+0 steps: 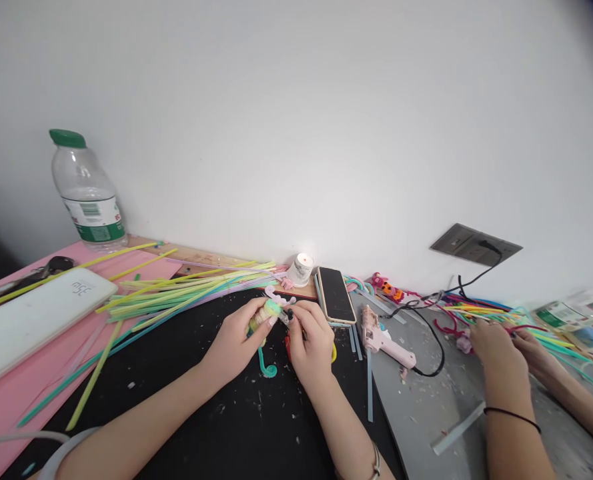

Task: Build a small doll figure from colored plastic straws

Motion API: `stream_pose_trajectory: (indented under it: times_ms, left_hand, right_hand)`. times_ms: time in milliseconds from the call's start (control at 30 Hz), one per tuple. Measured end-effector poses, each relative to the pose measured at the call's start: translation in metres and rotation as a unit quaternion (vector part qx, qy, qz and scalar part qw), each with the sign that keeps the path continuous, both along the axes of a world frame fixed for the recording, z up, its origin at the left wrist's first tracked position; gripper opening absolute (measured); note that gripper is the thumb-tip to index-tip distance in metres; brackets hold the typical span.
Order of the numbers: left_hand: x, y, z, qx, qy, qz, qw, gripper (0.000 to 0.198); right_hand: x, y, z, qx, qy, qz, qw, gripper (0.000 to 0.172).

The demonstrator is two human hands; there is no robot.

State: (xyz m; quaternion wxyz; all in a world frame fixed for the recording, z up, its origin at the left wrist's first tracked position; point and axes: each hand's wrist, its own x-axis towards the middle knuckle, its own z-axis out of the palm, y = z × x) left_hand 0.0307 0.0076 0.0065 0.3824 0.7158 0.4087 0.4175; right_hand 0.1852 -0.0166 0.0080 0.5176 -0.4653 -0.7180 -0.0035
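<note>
My left hand is closed round a small pale green and yellow bundle of curled straw pieces, with a teal curl hanging below it. My right hand pinches the same bundle from the right side, fingers curled. Both hands rest over a black mat. A pile of long green, yellow and blue straws lies just left of my left hand.
A lit tealight candle, a phone and a pink glue gun with a black cord lie to the right. A water bottle and white power bank are at left. Another person's hands handle straws at right.
</note>
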Motion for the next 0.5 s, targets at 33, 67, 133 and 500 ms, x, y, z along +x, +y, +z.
stream_pose_trajectory:
  times_ms: [33,67,133,500]
  left_hand:
    - [0.000,0.000,0.000,-0.003,-0.003,-0.001,1.000,0.025]
    - [0.000,0.000,-0.001,-0.011,-0.012,-0.002,1.000,0.026]
    - [0.001,0.002,-0.004,-0.046,-0.052,-0.014,0.998,0.028]
    - [0.006,0.016,-0.004,-0.340,-0.410,0.014,0.846,0.034]
  right_hand:
    - [0.000,0.000,0.000,-0.004,0.000,0.002,1.000,0.026]
    - [0.000,0.000,0.000,-0.007,0.001,0.004,1.000,0.026]
    - [0.000,-0.001,0.001,-0.012,0.004,0.005,1.000,0.026]
    - [-0.002,-0.004,0.011,-0.103,0.159,0.010,0.982,0.016]
